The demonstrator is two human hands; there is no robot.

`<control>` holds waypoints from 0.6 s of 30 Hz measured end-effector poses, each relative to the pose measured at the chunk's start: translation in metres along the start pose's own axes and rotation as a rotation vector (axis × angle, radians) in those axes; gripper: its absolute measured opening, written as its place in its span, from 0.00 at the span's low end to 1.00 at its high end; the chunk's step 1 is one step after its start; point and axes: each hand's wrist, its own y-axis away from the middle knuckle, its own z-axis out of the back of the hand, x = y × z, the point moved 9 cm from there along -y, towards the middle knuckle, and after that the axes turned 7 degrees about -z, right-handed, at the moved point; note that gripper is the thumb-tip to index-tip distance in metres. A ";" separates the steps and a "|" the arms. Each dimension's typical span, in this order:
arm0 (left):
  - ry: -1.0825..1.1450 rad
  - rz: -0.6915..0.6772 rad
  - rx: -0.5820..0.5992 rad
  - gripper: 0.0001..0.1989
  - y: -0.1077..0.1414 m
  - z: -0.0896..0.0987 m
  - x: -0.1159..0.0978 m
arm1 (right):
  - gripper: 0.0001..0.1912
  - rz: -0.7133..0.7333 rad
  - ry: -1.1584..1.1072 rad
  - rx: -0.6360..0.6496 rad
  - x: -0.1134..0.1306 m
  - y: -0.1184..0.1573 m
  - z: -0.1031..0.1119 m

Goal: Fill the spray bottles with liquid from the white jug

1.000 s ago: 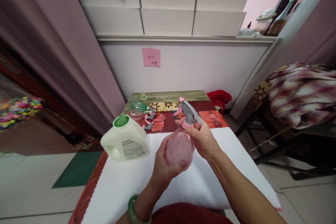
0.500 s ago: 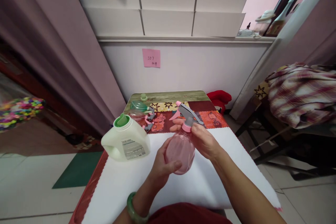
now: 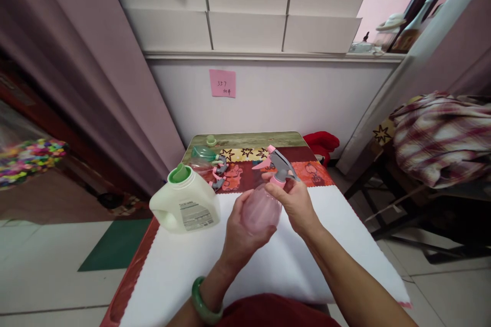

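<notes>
A pink see-through spray bottle [image 3: 259, 213] with a grey and pink trigger head [image 3: 281, 164] is held between my hands above the white cloth. My left hand [image 3: 241, 230] wraps round the bottle's body from the left and below. The fingers of my right hand [image 3: 293, 202] close round the pink collar under the trigger head, thumb across the front. The bottle leans, its head up and to the right. Left of my hands stands a cream jug [image 3: 195, 204] with a green spout [image 3: 179, 173] in its uncapped mouth.
Behind the jug lie a green clear bottle [image 3: 204, 153], pink-grey spray triggers [image 3: 219, 173] and a small green cap [image 3: 211, 140]. A white cloth [image 3: 318, 255] covers the table's near part. A plaid cloth [image 3: 441, 138] is heaped at the right.
My right hand has turned on the collar, its thumb now across the front. The bottle tilts further to the right, and my left fingers have shifted round its base.
</notes>
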 end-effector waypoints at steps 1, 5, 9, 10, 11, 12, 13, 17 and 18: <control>0.018 -0.007 0.013 0.37 0.000 -0.001 -0.001 | 0.21 0.012 -0.003 0.045 0.002 0.001 -0.003; 0.003 -0.032 0.070 0.38 0.000 -0.003 -0.004 | 0.19 0.067 -0.036 0.245 0.008 0.003 -0.010; -0.067 -0.049 0.039 0.40 0.001 0.000 -0.002 | 0.16 0.139 0.084 0.299 0.013 0.005 -0.014; -0.086 -0.062 0.029 0.41 0.002 0.000 -0.002 | 0.16 0.161 0.114 0.267 0.015 0.006 -0.014; -0.108 -0.080 0.020 0.41 0.003 0.000 -0.001 | 0.16 0.184 0.149 0.215 0.017 0.007 -0.013; -0.132 -0.102 0.012 0.41 0.004 -0.001 -0.001 | 0.16 0.206 0.188 0.152 0.020 0.008 -0.012; -0.154 -0.129 0.002 0.42 0.006 -0.001 -0.002 | 0.16 0.225 0.226 0.089 0.022 0.010 -0.012; -0.165 -0.217 0.051 0.47 0.008 -0.006 -0.003 | 0.14 0.202 0.229 -0.022 0.018 0.015 -0.013; -0.136 -0.220 0.097 0.49 0.007 -0.008 -0.002 | 0.14 0.177 0.199 -0.013 0.014 0.015 -0.013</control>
